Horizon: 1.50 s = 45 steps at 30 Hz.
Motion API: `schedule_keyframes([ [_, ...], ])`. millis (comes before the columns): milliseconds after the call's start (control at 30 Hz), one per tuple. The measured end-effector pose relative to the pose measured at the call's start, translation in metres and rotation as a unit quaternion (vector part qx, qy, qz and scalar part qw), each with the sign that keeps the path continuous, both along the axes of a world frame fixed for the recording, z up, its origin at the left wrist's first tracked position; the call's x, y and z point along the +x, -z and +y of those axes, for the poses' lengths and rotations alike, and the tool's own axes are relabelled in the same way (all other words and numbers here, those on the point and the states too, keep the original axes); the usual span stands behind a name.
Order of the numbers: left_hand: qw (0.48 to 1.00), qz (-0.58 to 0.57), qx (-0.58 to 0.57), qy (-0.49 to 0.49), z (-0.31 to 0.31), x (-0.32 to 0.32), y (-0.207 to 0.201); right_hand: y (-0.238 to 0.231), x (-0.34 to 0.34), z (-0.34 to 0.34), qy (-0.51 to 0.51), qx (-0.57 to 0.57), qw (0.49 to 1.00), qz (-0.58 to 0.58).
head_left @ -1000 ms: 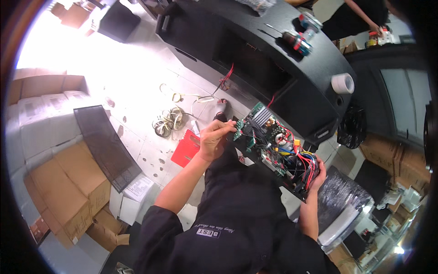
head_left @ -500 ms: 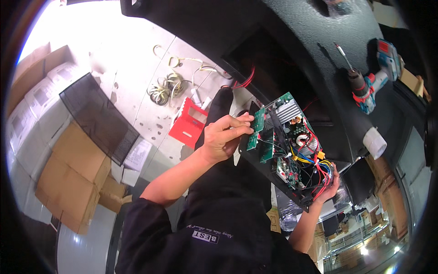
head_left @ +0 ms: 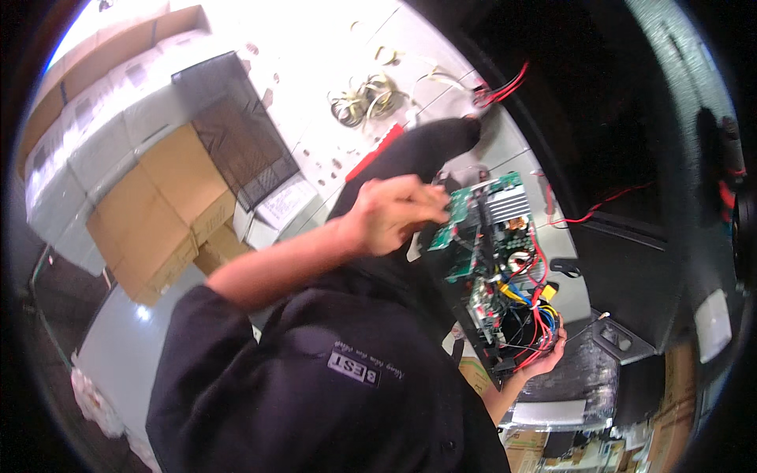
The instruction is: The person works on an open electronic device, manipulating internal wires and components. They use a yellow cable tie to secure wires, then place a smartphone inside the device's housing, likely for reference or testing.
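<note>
My left hand (head_left: 398,211), blurred by motion, has its fingers pinched at the edge of a green circuit board (head_left: 459,208) that stands on an amplifier module. My right hand (head_left: 546,359) grips the near right end of that module, its fingers curled round the edge beside the wires. The module's black panel (head_left: 490,361) is tilted over my lap. It carries a finned silver heat sink (head_left: 509,207), more green boards and a bundle of red, blue and yellow wires (head_left: 542,322). The fingertips of my left hand are partly hidden by blur.
A large black speaker cabinet (head_left: 568,102) stands at right, with red wires (head_left: 505,88) hanging out. Coiled pale strapping (head_left: 363,101) lies on the tiled floor. Part of a red stool (head_left: 374,154) shows by my leg. Cardboard boxes (head_left: 162,209) and a black mesh grille (head_left: 240,130) are at left.
My view has swung right and the scene has shifted. The power drill has nearly left the picture, and my leg covers most of the red stool. Both hands keep their places on the module.
</note>
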<state>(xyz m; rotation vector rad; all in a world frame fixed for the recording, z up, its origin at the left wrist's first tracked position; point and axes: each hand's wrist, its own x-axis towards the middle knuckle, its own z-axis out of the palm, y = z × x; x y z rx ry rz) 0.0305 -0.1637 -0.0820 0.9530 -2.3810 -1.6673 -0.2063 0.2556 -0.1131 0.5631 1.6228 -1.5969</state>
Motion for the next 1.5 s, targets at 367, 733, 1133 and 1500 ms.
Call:
schedule_keyframes([
  [367,0.957,0.157,0.051,0.239,0.0,-0.06,0.168,0.1,0.05,0.053,0.153,0.102,0.982,-0.035],
  [733,0.953,0.251,-0.06,0.158,-0.001,-0.03,0.165,0.12,0.081,0.055,0.186,0.183,0.943,0.209],
  [1133,0.899,0.336,-0.259,0.11,0.004,0.07,0.148,0.059,0.122,0.003,0.152,-0.046,0.915,0.371],
  [1500,0.839,0.257,-0.477,0.05,0.012,0.161,0.193,0.064,0.184,0.022,0.102,-0.176,0.864,0.461],
])
